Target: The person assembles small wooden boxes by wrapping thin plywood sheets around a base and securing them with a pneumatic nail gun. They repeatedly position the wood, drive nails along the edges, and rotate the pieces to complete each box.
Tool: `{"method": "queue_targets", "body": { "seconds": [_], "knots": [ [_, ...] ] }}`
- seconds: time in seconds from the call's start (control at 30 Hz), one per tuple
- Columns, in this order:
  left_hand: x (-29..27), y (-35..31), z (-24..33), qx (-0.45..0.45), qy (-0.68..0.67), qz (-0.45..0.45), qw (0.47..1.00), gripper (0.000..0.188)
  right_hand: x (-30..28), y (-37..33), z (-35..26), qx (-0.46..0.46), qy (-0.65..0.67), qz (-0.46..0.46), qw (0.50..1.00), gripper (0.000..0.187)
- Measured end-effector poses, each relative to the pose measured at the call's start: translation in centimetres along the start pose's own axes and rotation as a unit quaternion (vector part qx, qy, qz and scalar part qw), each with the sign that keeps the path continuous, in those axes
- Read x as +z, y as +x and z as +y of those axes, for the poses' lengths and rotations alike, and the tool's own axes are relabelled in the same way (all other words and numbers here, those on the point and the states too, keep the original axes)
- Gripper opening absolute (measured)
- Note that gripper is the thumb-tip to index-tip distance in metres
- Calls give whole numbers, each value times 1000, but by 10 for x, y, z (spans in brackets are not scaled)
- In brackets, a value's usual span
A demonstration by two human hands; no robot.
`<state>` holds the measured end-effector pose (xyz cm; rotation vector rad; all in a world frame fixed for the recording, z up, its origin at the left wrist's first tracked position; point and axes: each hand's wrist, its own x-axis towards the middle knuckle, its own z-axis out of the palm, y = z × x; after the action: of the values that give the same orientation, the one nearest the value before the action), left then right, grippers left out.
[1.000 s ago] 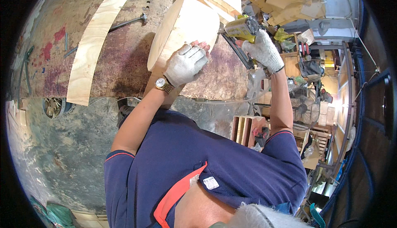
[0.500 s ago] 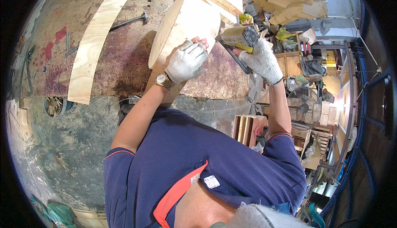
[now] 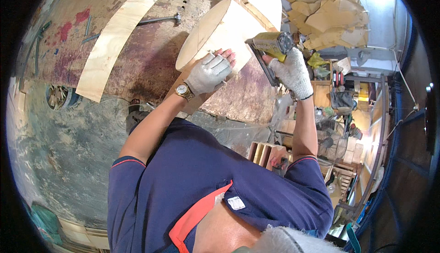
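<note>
A pale curved wooden form (image 3: 206, 30) stands on the stained worktable, with a narrow plywood strip (image 3: 192, 107) at its near end. My left hand (image 3: 208, 74), in a white glove with bare fingertips, is closed over the strip beside the form; its palm side is hidden. My right hand (image 3: 293, 72), also gloved, is closed round the handle of a nail gun (image 3: 270, 44) with a yellowish body and dark end cap. The gun's nose is near the form's right side; contact cannot be made out.
A long curved plywood strip (image 3: 112, 46) lies on the worktable (image 3: 151, 65), near a hammer (image 3: 160, 20). Another wooden form (image 3: 261, 0) stands at the back. Right of the table are a pile of thin brown sheets (image 3: 330, 16), a fan (image 3: 327, 140) and cluttered shelving.
The view has shifted, so the table and forms appear farther right. Both hands keep nearly the same places, the nail gun still in my right hand; my left fingers look slightly more curled.
</note>
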<state>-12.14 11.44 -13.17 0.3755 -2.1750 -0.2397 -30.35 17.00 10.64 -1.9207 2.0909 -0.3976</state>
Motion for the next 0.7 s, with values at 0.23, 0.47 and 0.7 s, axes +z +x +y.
{"method": "queue_targets", "body": {
  "seconds": [0.23,0.47,0.7],
  "knots": [
    [4,3,-5,25,17,2,1000,60,8,49,-33,-37,-66,-49,996,41],
    [4,3,-3,27,24,-16,999,63,5,53,-28,-59,-45,-63,995,40],
    [3,0,2,-6,13,-23,1000,68,-15,30,13,-45,-118,-86,988,42]
  ]
}}
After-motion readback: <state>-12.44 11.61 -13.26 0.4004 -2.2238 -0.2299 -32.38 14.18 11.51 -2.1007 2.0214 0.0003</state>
